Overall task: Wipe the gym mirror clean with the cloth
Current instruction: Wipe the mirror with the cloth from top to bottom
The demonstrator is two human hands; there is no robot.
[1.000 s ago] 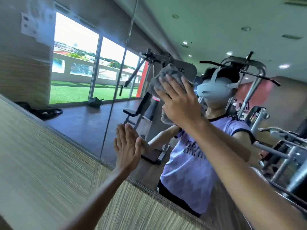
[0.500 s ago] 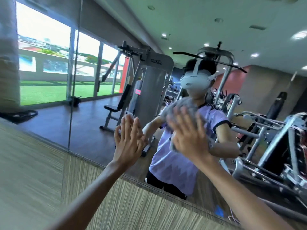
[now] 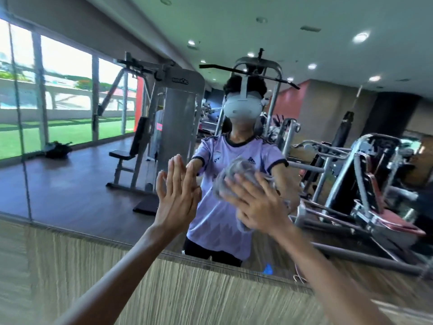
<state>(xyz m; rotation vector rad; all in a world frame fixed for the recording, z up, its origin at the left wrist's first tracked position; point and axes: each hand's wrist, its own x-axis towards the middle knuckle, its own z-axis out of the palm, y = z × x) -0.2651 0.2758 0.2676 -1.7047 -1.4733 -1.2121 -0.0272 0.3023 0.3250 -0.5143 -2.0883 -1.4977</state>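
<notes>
Lower now, the right hand (image 3: 255, 207) presses the cloth (image 3: 236, 167) to the mirror (image 3: 70, 184) under straight fingers (image 3: 248, 191); left hand (image 3: 175, 195) flat.

I wore a lilac short-sleeved jersey (image 3: 236, 151) with dark collar and cuff trim, dark trousers (image 3: 206, 250), and a white headset (image 3: 242, 107) with a strap (image 3: 244, 84) running over my dark hair (image 3: 230, 83).

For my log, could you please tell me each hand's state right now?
Left hand: open, flat on the mirror.
Right hand: open, pressing the grey cloth to the mirror.
</notes>
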